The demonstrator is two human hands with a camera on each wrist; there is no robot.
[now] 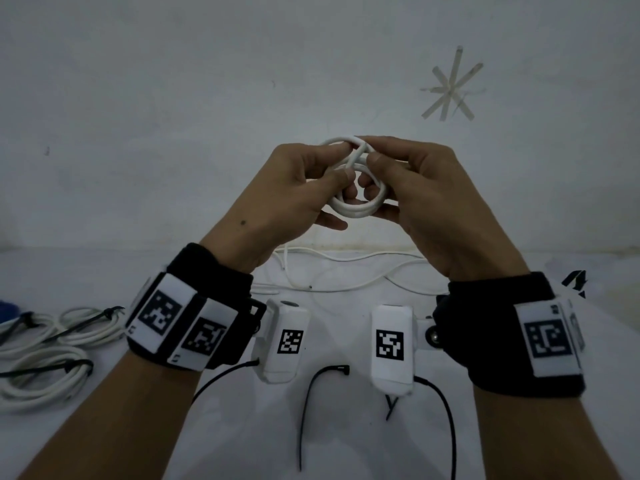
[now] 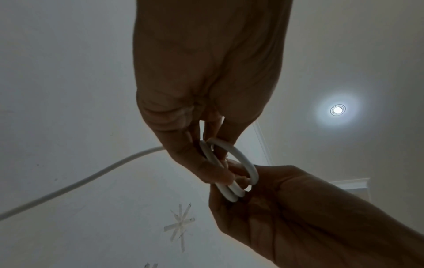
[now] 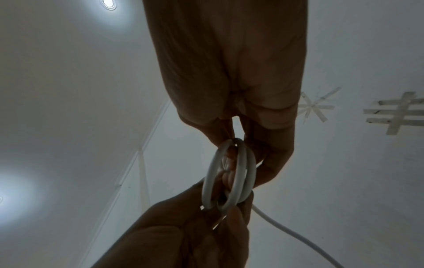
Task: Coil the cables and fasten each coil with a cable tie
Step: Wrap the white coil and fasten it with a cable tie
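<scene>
Cable (image 1: 353, 206): white, wound in small loops, mid-frame.
Hands: left hand (image 1: 294, 188) and right hand (image 1: 419, 192) both pinched the coil.
Lower left: tied coils (image 1: 45, 355).
Bottom centre: loose cable tie (image 1: 306, 403).

No words, brand names or numbers can be read in any view. The only signs are black-and-white square code markers (image 1: 160, 311) on the wristbands below the two hands' grip: two on the left band, one on the right band (image 1: 550, 338), and one on each white camera housing (image 1: 290, 341) between the wrists. A black angular mark (image 1: 577, 283) shows just beyond the right wristband, too partial to read. Crossed tape strips (image 1: 453, 85) on the wall, up and right of the grip, form an asterisk shape.
</scene>
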